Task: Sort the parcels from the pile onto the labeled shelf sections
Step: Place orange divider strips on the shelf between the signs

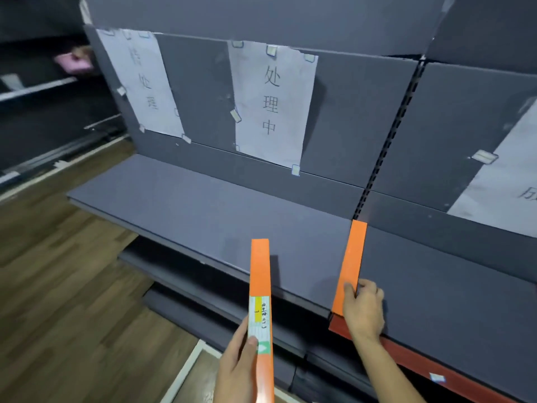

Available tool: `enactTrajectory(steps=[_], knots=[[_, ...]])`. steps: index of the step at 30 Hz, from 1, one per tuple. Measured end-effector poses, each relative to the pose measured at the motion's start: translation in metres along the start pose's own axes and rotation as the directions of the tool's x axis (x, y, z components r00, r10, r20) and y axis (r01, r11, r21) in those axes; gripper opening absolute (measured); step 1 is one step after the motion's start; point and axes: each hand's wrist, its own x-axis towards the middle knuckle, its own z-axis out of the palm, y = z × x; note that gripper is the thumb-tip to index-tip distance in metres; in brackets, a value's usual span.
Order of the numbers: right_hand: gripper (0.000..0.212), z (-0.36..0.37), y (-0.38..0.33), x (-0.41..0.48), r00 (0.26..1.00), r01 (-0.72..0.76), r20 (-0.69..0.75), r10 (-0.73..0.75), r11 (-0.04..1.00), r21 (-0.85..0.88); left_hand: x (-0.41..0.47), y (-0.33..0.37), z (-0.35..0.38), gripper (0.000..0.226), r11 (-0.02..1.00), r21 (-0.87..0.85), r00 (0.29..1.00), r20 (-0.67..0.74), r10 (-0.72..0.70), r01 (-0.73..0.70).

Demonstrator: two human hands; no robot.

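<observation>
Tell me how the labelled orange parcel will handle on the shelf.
Probably stiff: the parcel juts straight from the left hand without sagging. Likely light, since one hand at its end carries it. Thin and on edge, it may tip on the shelf.

Right parcel (350, 263) on shelf (189, 205), left parcel (260, 274) beside it, labels (273, 103) behind

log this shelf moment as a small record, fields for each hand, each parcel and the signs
left hand: grips labelled orange parcel at its near end
labelled orange parcel: on edge, far end over the grey shelf
right hand: pinches second orange parcel
second orange parcel: on edge at the seam between two shelf bays
signs: paper sheets taped to the back panel; middle sign reads 处理中
</observation>
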Motion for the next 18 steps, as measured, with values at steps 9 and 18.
enactTrajectory(steps=[9,18], knots=[[0.031,0.024,-0.061,-0.144,0.588,0.231,0.617,-0.523,0.84,0.491,0.006,0.009,-0.024,0.035,0.992,-0.112,0.969,-0.244,0.027,-0.056],[0.035,0.102,-0.122,-0.158,0.617,0.349,0.53,-0.582,0.806,0.478,0.071,0.024,-0.082,0.037,0.971,-0.209,0.983,-0.168,0.08,-0.115]])
